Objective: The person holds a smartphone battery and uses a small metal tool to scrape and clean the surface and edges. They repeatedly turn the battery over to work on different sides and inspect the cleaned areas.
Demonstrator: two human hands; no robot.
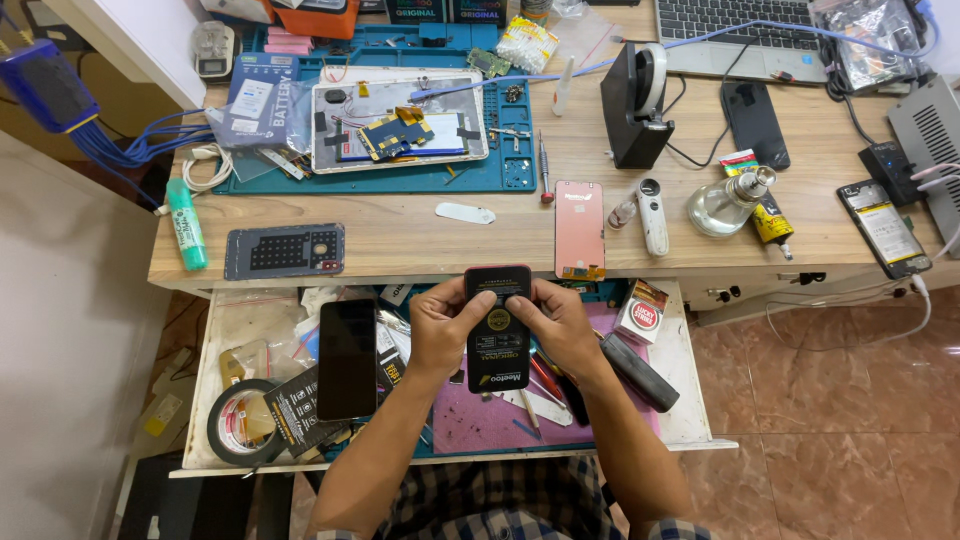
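Your left hand (440,325) and right hand (548,318) gripped the black rectangular phone screen panel (498,328) over the open drawer (690,400), thumbs pressing its label; careful peeling seemed due next.

Both bare forearms rise from the bottom of the view and converge toward the middle, elbows spread apart, wrists angled inward. The left hand (441,322) is curled, its fingers wrapped around one side of what it grips, thumb lying across the front. The right hand (548,318) mirrors it on the other side, fingers bent, thumb pressing near the left thumb.
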